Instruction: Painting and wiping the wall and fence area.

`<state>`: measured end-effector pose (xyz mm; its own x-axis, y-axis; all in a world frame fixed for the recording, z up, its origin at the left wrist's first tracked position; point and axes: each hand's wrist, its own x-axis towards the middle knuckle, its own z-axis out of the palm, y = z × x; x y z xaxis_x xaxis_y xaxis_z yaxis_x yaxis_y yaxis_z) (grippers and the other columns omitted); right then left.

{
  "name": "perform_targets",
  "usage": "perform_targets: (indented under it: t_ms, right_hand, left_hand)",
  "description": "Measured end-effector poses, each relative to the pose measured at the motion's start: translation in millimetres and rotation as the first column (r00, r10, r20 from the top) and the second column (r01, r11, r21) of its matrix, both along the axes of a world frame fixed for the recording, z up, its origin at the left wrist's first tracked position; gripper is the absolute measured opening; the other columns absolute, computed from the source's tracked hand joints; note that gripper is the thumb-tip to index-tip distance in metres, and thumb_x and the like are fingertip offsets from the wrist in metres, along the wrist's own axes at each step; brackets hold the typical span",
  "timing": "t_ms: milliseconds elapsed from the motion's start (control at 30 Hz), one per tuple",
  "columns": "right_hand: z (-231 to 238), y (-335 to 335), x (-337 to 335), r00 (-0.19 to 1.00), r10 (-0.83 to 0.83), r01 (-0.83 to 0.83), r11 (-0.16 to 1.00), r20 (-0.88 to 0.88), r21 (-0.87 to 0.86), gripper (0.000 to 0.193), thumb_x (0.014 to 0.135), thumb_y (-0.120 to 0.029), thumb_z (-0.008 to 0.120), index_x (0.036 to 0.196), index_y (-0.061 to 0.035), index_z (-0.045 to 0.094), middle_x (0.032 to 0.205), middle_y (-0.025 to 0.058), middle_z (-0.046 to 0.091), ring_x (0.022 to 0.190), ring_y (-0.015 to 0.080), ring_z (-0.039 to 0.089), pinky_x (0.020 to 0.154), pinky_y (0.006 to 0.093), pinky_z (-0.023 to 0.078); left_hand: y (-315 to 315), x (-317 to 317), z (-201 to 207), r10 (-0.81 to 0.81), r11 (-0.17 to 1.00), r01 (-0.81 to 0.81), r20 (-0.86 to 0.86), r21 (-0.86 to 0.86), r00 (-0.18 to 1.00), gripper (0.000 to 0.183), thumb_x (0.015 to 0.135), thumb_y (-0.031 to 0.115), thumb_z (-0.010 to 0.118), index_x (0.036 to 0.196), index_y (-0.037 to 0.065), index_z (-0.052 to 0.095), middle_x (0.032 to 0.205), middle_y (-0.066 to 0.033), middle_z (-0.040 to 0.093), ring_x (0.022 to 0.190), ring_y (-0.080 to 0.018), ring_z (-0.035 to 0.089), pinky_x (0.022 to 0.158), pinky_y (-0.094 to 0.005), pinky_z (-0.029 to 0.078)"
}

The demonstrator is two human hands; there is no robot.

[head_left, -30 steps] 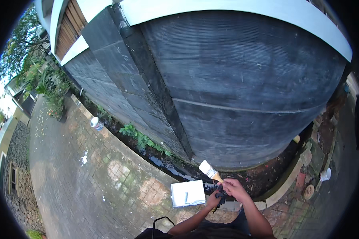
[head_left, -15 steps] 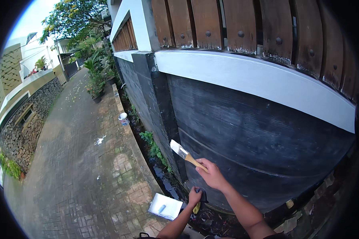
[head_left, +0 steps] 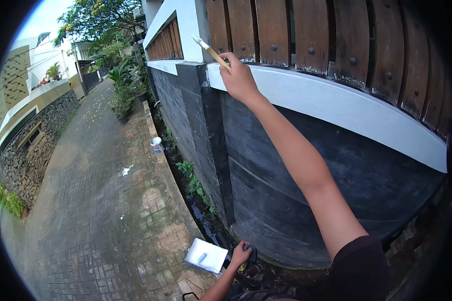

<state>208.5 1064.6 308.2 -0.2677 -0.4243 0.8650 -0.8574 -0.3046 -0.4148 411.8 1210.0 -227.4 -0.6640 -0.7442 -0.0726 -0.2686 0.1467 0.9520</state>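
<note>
The right hand [head_left: 240, 80], raised to the upper middle of the frame, grips the wooden handle of a paintbrush [head_left: 214, 55]. The brush tilts up and to the left, its whitened bristles in front of the white post [head_left: 192, 25]; whether they touch it cannot be told. The bare right forearm runs down from there to a dark sleeve [head_left: 361, 268] at the lower right. The left hand [head_left: 241, 255], low in the middle of the frame, has its fingers curled around a dark item [head_left: 251, 252], whose kind is not clear.

Just left of that hand, a white paint tray [head_left: 215, 252] lies on the paving at the edge of the drain channel [head_left: 202, 216], with a small paint roller [head_left: 202, 258] resting in it. Green plants [head_left: 191, 175] grow along the channel at the foot of the dark wall [head_left: 281, 190]. A white band [head_left: 311, 103] tops this wall, and brown wooden slats [head_left: 310, 30] stand above it across the upper right. Left of the channel, a white bucket [head_left: 156, 145] stands on the curb, and white splashes [head_left: 126, 170] mark the paving [head_left: 95, 215]. A stone wall [head_left: 35, 150] and a tree [head_left: 103, 20] fill the far left and upper left.
</note>
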Motion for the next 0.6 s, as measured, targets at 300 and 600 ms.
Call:
perform_targets:
  t_ms: [300,600]
  right_hand:
    - [145,-139,-29,0.967,-0.198,0.138,0.936,-0.16,-0.324,0.036,0.085,-0.015,0.052,0.12,-0.0036,0.057,0.1,0.0238,0.063,0.094,0.039,0.06,0.087,0.0444,0.046]
    - [169,-195,-66,0.936,-0.339,0.276,0.877,-0.099,-0.392,0.035,0.084,-0.011,0.052,0.118,-0.0068,0.058,0.097,0.0237,0.063,0.092,0.0395,0.06,0.084,0.0458,0.047]
  left_hand:
    - [-44,113,-32,0.233,0.971,-0.24,0.212,0.007,0.949,0.03,0.072,0.022,0.066,0.09,-0.001,0.06,0.084,-0.0189,0.065,0.082,-0.0318,0.065,0.076,-0.0379,0.05]
    - [-67,181,-13,0.441,0.868,-0.482,0.261,0.12,0.859,0.029,0.069,0.018,0.064,0.089,-0.003,0.061,0.083,-0.0144,0.065,0.078,-0.0213,0.062,0.072,-0.034,0.049]
